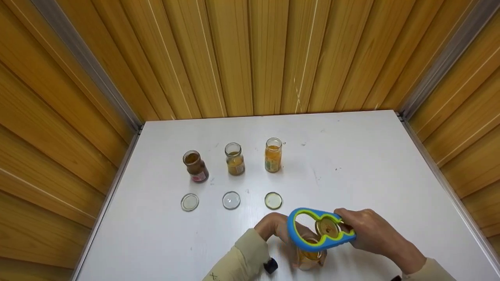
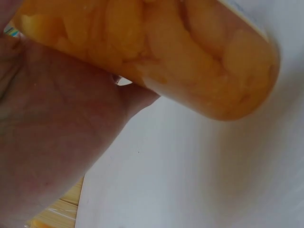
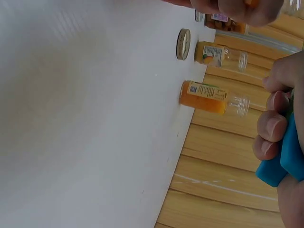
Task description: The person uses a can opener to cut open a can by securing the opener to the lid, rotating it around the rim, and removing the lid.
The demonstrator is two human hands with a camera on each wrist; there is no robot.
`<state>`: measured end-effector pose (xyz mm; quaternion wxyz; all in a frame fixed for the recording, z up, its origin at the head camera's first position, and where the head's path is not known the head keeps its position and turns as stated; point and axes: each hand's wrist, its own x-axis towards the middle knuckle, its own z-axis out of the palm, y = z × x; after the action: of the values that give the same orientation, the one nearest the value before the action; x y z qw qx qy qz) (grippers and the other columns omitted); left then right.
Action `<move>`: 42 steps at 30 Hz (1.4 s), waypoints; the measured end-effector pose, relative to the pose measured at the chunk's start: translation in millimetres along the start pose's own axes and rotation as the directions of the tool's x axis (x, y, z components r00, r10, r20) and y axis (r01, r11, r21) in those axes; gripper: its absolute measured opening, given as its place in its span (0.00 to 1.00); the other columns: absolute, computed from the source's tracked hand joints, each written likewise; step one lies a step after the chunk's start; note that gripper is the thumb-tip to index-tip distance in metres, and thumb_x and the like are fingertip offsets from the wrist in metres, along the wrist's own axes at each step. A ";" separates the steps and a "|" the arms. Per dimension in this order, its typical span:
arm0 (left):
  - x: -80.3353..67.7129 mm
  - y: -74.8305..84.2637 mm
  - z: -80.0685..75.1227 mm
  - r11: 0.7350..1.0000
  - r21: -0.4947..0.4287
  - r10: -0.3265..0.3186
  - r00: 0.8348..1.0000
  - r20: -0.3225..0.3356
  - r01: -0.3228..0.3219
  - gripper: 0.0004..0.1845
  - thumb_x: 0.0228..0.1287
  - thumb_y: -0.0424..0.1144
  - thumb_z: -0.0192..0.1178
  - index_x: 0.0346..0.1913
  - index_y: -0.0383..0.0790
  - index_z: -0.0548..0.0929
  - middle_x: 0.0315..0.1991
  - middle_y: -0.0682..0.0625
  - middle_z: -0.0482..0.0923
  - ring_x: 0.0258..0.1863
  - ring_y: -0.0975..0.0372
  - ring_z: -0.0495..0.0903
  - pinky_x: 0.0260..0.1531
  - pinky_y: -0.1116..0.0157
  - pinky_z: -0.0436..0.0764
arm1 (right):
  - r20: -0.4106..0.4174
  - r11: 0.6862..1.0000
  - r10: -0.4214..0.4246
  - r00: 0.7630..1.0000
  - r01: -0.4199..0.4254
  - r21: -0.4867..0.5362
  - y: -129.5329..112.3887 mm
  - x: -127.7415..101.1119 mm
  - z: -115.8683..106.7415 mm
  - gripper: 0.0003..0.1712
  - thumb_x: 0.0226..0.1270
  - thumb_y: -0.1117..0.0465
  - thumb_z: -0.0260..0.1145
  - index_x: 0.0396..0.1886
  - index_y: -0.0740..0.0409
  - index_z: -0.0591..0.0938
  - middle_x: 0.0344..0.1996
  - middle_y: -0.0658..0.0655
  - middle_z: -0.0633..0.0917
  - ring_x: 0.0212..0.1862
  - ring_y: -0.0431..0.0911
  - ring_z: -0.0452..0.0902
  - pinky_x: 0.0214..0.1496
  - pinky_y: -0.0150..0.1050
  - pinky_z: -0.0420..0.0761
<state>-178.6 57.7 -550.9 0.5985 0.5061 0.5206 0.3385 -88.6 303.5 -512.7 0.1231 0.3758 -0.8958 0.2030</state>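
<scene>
- Orange-brown wood-plank walls (image 1: 250, 54) enclose the space on 3 sides, beyond the hands.
- Grey metal strips (image 1: 84, 62) line both far corners.
- White table (image 1: 371, 164) beneath the hands (faintly scuffed).

Open table (image 1: 371, 164) right of the three open jars (image 1: 235, 159); lids (image 1: 231, 200) lie before them.

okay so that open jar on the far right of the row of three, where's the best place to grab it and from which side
Probably by its glass body below the neck, coming in from the right. The jar stands upright with no lid, so a side grip around the wall keeps it level, and the table to its right is bare, while another jar stands to its left.
</scene>
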 end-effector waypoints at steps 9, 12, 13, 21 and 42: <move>1.3 1.1 2.5 0.989 -0.136 0.064 0.997 0.051 -0.056 0.35 0.46 0.08 0.68 0.61 0.22 0.72 0.58 0.34 0.75 0.54 0.69 0.75 0.71 0.68 0.65 | -0.037 0.979 0.175 0.984 -0.178 -0.097 14.6 -19.4 -17.1 0.42 0.29 0.76 0.86 0.51 0.59 0.79 0.31 0.52 0.88 0.28 0.36 0.81 0.28 0.33 0.85; 2.7 0.9 2.9 0.978 -0.203 0.071 0.996 0.057 -0.058 0.35 0.46 0.05 0.64 0.61 0.22 0.70 0.58 0.34 0.73 0.53 0.69 0.75 0.71 0.68 0.65 | -0.060 0.964 0.226 0.972 -0.232 -0.129 18.9 -27.0 -19.6 0.42 0.28 0.75 0.87 0.50 0.60 0.79 0.30 0.52 0.88 0.27 0.37 0.82 0.29 0.33 0.85; 3.1 0.9 2.9 0.975 -0.213 0.074 0.996 0.056 -0.060 0.36 0.46 0.05 0.63 0.61 0.22 0.69 0.58 0.33 0.73 0.53 0.69 0.75 0.71 0.68 0.65 | -0.064 0.959 0.242 0.968 -0.249 -0.138 20.2 -29.6 -20.2 0.42 0.28 0.75 0.88 0.50 0.60 0.79 0.30 0.52 0.88 0.27 0.38 0.82 0.29 0.33 0.85; 3.5 -0.2 4.8 0.970 -0.228 0.088 0.996 0.010 -0.083 0.35 0.45 0.05 0.64 0.60 0.21 0.70 0.60 0.28 0.72 0.54 0.69 0.76 0.70 0.67 0.66 | -0.143 0.937 0.282 0.949 -0.305 -0.170 37.2 -47.3 -28.0 0.41 0.28 0.76 0.86 0.50 0.61 0.79 0.28 0.52 0.86 0.24 0.36 0.79 0.27 0.32 0.84; 8.4 -0.3 2.4 0.968 -0.233 0.047 0.976 -0.212 -0.097 0.32 0.54 0.12 0.67 0.62 0.33 0.74 0.56 0.48 0.79 0.54 0.69 0.75 0.68 0.70 0.66 | -0.201 0.901 0.364 0.910 -0.398 -0.171 51.8 -60.1 -36.2 0.38 0.35 0.77 0.84 0.51 0.65 0.77 0.28 0.56 0.85 0.23 0.41 0.77 0.26 0.45 0.87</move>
<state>-174.4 64.8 -553.6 0.5863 0.4104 0.5155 0.4713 -82.2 390.4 -517.1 0.1928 0.1599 -0.9550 0.1586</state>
